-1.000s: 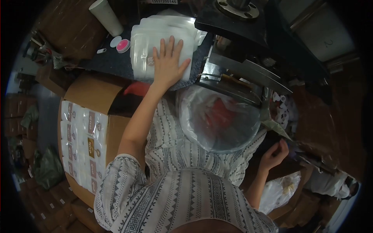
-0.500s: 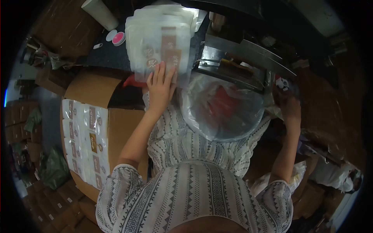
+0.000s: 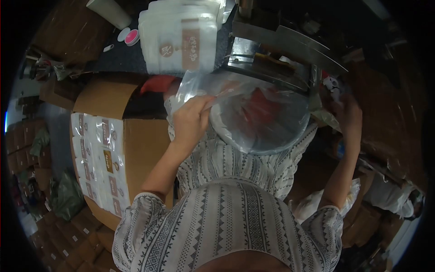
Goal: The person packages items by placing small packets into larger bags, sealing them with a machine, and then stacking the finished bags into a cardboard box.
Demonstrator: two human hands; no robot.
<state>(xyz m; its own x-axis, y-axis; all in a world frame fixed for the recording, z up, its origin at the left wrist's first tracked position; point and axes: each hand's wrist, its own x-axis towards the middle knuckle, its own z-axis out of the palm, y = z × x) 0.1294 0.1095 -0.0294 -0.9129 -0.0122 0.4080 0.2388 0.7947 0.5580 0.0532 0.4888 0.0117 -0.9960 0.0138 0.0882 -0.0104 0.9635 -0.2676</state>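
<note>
We had slid the top bag (image 3: pixel 195 84) off the stack (image 3: pixel 156 45), which lay beyond the tub (image 3: pixel 285 140) to its left, and brought it to the tub's left rim. Our left hand (image 3: pixel 191 120) pinched its near edge; the rest spread out past the fingertips. Right of the tub, our right hand (image 3: pixel 348 111) was near white parts (image 3: pixel 332 85), its grip too dim to tell.

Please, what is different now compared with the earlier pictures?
The left hand has left the bag pile, gripping one clear bag nearer the body. The right hand has moved forward from beside the lap to the white parts; its grip is blurred. The lined bin and opened carton stayed put.
</note>
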